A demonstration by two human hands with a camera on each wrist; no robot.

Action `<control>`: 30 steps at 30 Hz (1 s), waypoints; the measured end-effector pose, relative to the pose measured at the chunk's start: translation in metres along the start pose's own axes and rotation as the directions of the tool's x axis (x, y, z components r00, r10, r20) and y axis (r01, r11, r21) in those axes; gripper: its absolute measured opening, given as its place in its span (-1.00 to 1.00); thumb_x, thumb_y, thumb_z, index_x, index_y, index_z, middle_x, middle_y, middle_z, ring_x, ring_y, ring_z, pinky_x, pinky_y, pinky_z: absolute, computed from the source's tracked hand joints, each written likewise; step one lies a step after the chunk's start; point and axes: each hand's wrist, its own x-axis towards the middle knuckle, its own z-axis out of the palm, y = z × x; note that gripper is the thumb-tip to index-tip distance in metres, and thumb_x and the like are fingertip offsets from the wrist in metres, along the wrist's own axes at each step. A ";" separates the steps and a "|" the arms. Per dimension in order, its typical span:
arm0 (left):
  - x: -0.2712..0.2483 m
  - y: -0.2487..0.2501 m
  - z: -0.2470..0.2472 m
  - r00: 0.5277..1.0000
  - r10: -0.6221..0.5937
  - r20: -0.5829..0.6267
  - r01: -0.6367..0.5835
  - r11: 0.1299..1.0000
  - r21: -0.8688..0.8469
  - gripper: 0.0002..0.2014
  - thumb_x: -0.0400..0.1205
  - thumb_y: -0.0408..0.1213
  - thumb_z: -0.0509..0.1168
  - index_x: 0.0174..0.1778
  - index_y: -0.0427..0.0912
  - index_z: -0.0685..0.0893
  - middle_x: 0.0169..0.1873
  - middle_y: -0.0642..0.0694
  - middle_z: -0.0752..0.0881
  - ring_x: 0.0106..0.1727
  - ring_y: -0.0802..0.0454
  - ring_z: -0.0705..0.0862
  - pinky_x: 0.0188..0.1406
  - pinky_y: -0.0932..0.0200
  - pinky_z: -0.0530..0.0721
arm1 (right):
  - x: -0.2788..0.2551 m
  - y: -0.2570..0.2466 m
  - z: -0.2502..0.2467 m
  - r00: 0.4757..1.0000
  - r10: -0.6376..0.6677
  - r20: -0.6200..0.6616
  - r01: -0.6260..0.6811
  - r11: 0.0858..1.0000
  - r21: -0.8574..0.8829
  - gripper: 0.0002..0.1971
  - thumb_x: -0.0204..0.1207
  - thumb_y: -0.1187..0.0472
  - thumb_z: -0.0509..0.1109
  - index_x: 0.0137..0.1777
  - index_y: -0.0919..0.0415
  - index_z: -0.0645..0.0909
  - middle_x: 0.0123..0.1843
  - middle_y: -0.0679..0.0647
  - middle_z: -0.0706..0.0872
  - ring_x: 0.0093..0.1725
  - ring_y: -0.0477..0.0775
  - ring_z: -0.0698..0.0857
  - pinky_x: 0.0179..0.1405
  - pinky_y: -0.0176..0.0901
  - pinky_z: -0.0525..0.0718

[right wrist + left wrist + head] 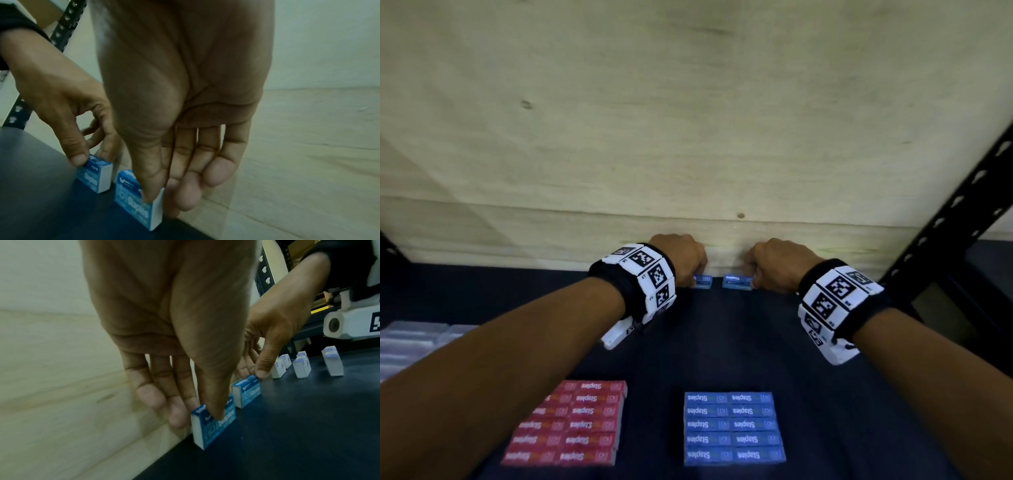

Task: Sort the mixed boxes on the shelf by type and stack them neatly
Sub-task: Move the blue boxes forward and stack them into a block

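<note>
Now fingers pinch blue box.

Pale plywood back wall (knotted), black slotted upright.

Blue boxes, red boxes

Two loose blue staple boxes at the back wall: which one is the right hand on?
The right hand pinches the right-hand blue box; the other blue box is under the left hand.
</note>
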 end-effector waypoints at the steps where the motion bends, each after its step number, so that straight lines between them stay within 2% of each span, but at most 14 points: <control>1: 0.000 0.001 0.000 1.000 0.001 0.009 -0.001 1.000 -0.016 -0.75 0.61 -0.12 0.41 0.21 0.01 0.69 0.16 -0.03 0.65 0.12 -0.09 0.65 -0.13 0.16 0.52 | -0.001 -0.001 0.000 1.000 -0.002 0.007 0.002 1.000 0.006 -0.83 0.52 0.12 0.50 0.07 0.05 0.65 0.03 0.02 0.71 -0.03 0.09 0.66 -0.11 -0.10 0.57; 5: -0.008 0.005 0.001 0.999 0.013 0.042 -0.009 0.995 -0.100 -0.76 0.55 -0.20 0.48 0.14 -0.04 0.74 0.02 0.00 0.69 -0.01 -0.03 0.66 -0.17 0.16 0.55 | -0.011 -0.004 -0.001 0.998 -0.031 0.059 0.028 0.998 0.054 -0.88 0.51 0.17 0.50 0.02 0.10 0.72 -0.03 0.00 0.77 -0.01 0.06 0.73 -0.04 -0.09 0.68; 7: -0.014 0.009 0.003 0.997 0.033 0.069 -0.025 0.993 -0.117 -0.76 0.54 -0.23 0.49 0.12 -0.07 0.76 -0.04 -0.01 0.71 -0.01 -0.03 0.69 -0.14 0.14 0.61 | -0.018 -0.006 -0.001 0.995 -0.047 0.090 0.039 0.995 0.086 -0.90 0.50 0.17 0.53 -0.01 0.09 0.75 -0.09 -0.04 0.78 -0.06 0.01 0.73 -0.03 -0.13 0.70; 11: -0.032 0.017 0.009 0.991 0.077 0.108 -0.064 0.991 -0.118 -0.79 0.54 -0.21 0.48 0.08 -0.08 0.78 -0.15 0.04 0.68 0.00 -0.01 0.69 -0.09 0.15 0.62 | -0.038 -0.013 0.003 0.984 -0.086 0.157 0.067 0.990 0.125 -0.89 0.50 0.16 0.55 0.00 0.09 0.77 -0.23 -0.16 0.71 -0.19 -0.13 0.65 -0.18 -0.27 0.58; 14: -0.049 0.023 0.015 0.988 0.102 0.117 -0.085 0.987 -0.137 -0.77 0.54 -0.20 0.49 0.10 -0.09 0.77 -0.07 -0.01 0.74 -0.02 0.02 0.67 -0.10 0.22 0.54 | -0.055 -0.018 0.009 0.976 -0.115 0.186 0.091 0.987 0.129 -0.90 0.50 0.12 0.54 -0.01 0.01 0.74 -0.18 -0.17 0.70 -0.08 -0.07 0.67 -0.09 -0.22 0.56; 17: -0.067 0.028 0.019 0.981 0.140 0.133 -0.120 0.982 -0.147 -0.76 0.56 -0.21 0.47 0.14 -0.11 0.77 0.00 0.00 0.77 -0.07 0.11 0.61 -0.06 0.26 0.52 | -0.072 -0.022 0.013 0.966 -0.142 0.217 0.116 0.985 0.128 -0.89 0.52 0.13 0.53 0.02 0.01 0.74 -0.21 -0.22 0.69 -0.10 -0.12 0.65 -0.17 -0.29 0.52; 18: -0.073 0.030 0.020 0.978 0.148 0.144 -0.127 0.981 -0.146 -0.75 0.56 -0.22 0.47 0.15 -0.11 0.77 0.02 0.00 0.77 -0.08 0.13 0.60 -0.06 0.26 0.52 | -0.078 -0.024 0.014 0.963 -0.148 0.227 0.119 0.983 0.139 -0.89 0.52 0.15 0.52 0.02 0.04 0.75 -0.22 -0.22 0.69 -0.10 -0.12 0.66 -0.15 -0.30 0.54; 22: -0.091 0.033 0.021 0.968 0.170 0.183 -0.139 0.976 -0.169 -0.75 0.55 -0.23 0.48 0.15 -0.10 0.78 0.03 -0.01 0.80 -0.07 0.15 0.63 0.06 0.20 0.61 | -0.096 -0.026 0.020 0.958 -0.151 0.243 0.121 0.983 0.137 -0.91 0.51 0.18 0.52 -0.02 0.02 0.74 -0.16 -0.18 0.74 -0.07 -0.12 0.68 0.15 -0.17 0.64; 26: -0.103 0.036 0.025 0.963 0.175 0.205 -0.134 0.971 -0.199 -0.77 0.55 -0.24 0.48 0.12 -0.07 0.80 -0.02 0.02 0.81 -0.01 0.12 0.71 0.20 0.09 0.68 | -0.108 -0.024 0.026 0.955 -0.163 0.247 0.126 0.979 0.157 -0.89 0.50 0.15 0.53 0.01 0.04 0.76 -0.14 -0.14 0.76 -0.07 -0.11 0.68 0.15 -0.15 0.63; 30: -0.111 0.038 0.031 0.965 0.184 0.187 -0.137 0.961 -0.240 -0.81 0.55 -0.27 0.47 0.07 -0.05 0.80 -0.19 0.09 0.77 0.01 0.10 0.75 0.22 0.05 0.68 | -0.114 -0.019 0.029 0.950 -0.172 0.261 0.125 0.975 0.184 -0.89 0.50 0.13 0.54 0.00 0.00 0.75 -0.24 -0.22 0.68 -0.06 -0.10 0.67 0.14 -0.16 0.62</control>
